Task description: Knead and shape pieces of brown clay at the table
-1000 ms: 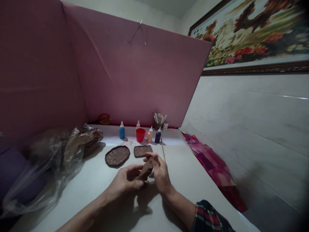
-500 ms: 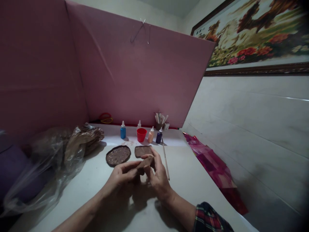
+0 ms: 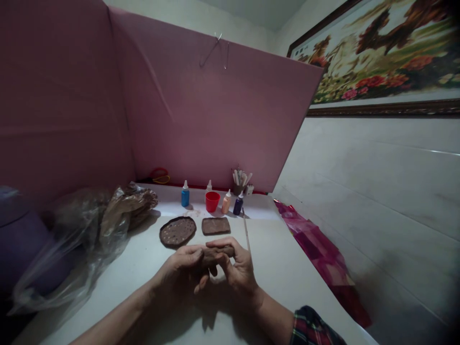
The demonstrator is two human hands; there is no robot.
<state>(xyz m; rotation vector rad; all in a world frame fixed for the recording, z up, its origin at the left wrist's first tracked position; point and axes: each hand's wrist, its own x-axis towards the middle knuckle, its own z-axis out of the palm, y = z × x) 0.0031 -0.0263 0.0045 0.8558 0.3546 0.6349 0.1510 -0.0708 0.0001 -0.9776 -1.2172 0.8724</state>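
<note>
A lump of brown clay (image 3: 212,256) is held up between both hands, above the white table. My left hand (image 3: 181,268) grips its left end, the thumb on top and the fingers beneath. My right hand (image 3: 237,270) pinches the right end between thumb and fingers. Part of the clay is hidden by the fingers. Just beyond the hands lie an oval clay slab (image 3: 177,232) with a raised rim and pale specks, and a smaller rectangular clay slab (image 3: 216,226). A thin brush-like stick (image 3: 246,234) lies right of the rectangular slab.
At the back stand a blue bottle (image 3: 185,195), a red cup (image 3: 212,202), a peach bottle (image 3: 226,203), a dark purple bottle (image 3: 238,204) and a holder with tools (image 3: 240,184). Crumpled plastic (image 3: 125,211) lies left, magenta foil (image 3: 319,251) along the right edge. Pink panels (image 3: 212,115) rise behind.
Both hands have lowered slightly toward me with the clay, which is now more level. The rectangular slab has come into full view. The camera view has shifted slightly.
</note>
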